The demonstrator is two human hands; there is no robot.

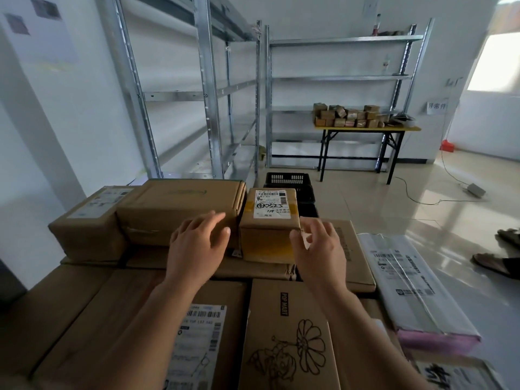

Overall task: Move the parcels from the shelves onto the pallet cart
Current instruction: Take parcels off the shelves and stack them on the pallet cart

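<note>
A: How are the hands placed?

B: The left hand (197, 237) and the right hand (318, 246) are held either side of a small labelled parcel (268, 223) that is set on top of the stacked parcels (180, 209). The fingers of both hands are spread and relaxed; nothing is clamped. The left fingers are seen over the front of the large carton beside it, and the right fingers just beside the small parcel's right edge. Whether that edge is touched cannot be told.

A: Why is it held that way?

B: It is judged that the small parcel is being set down or squared against its neighbour, so that the upper tier is kept tight and nothing can slide off.

A: Where are the task's parcels?

B: They are piled in layers in the foreground, presumably on the pallet cart, though the cart itself is hidden under them. A grey bagged parcel (408, 282) is laid along the right side of the stack. The metal shelves (340, 77) behind look bare.

A: And the containers?

B: A black slatted crate (289, 184) is stood on the floor behind the pile; its contents cannot be made out. Small brown boxes (349, 115) are heaped on a yellow tabletop (365, 128) well apart from the stack.
</note>
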